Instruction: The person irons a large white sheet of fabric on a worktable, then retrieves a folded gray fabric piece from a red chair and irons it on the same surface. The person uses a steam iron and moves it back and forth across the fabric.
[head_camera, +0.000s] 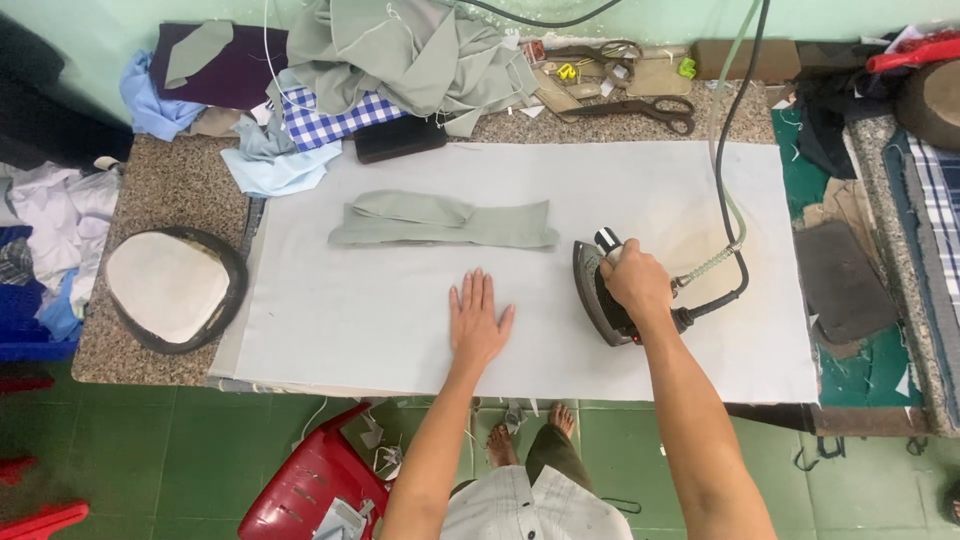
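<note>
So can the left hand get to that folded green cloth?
Probably yes. The left hand lies flat on the white ironing cloth, with only bare cloth between it and the folded green fabric.

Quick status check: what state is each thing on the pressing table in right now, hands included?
Left hand: open, flat on the white pressing cloth.
Right hand: closed around the iron's handle.
Iron: sole down on the cloth, hose attached.
Grey-green fabric piece: folded, lying flat, untouched.
Large scissors: lying near the table's back edge.
Grey-green garment: crumpled in a heap.
</note>
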